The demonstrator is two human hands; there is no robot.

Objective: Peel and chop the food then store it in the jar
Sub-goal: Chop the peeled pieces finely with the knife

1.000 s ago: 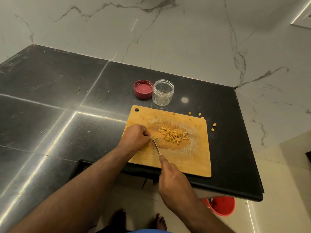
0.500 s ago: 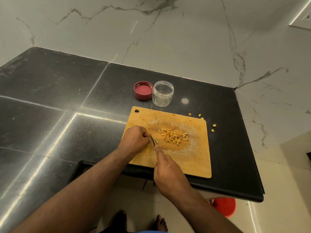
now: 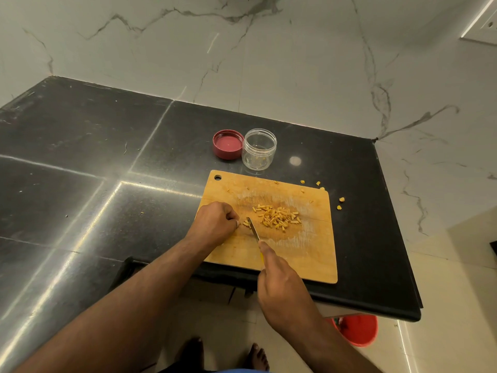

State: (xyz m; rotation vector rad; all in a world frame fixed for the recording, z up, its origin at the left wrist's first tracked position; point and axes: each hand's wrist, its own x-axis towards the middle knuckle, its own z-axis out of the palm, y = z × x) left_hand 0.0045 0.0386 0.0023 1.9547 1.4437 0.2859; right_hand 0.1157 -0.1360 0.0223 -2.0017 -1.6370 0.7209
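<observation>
Surface (image 3: 80, 157): black polished stone, set against a white veined marble wall; it carried every item listed below.

Cutting board (image 3: 309, 254): wooden, with a hanging hole at its far left corner, lying at the near right edge of the surface. Its near edge sat close to the drop, so downward pressure was best kept over the board's middle.

Left hand (image 3: 215, 224): fingers curled, pressing down on the last uncut bit of food at the board's left side. Its grip was closed over that bit, which was mostly hidden beneath the fingertips. The tucked knuckles were judged a sound guard; they ought to retreat leftward as each cut fell.

Right hand (image 3: 282, 289): grip wrapped round the handle of the knife, index finger laid along the spine.

Jar (image 3: 259, 150): clear plastic, open, upright, just beyond the board's far edge. A few yellow scraps showed inside.

Lid (image 3: 228, 144): red, inverted, touching or just beside the jar on its left.

Chopped pieces (image 3: 278, 219): orange-yellow short sticks, heaped at the board's centre, right of the blade.

Knife (image 3: 253, 229): small, blade tip down on the board just beside the left fingertips. Short, straight cuts were judged best, since the remaining stub was small.

Stray bits (image 3: 341, 199): several lay on the surface past the board's far right corner, to be gathered before filling.
</observation>
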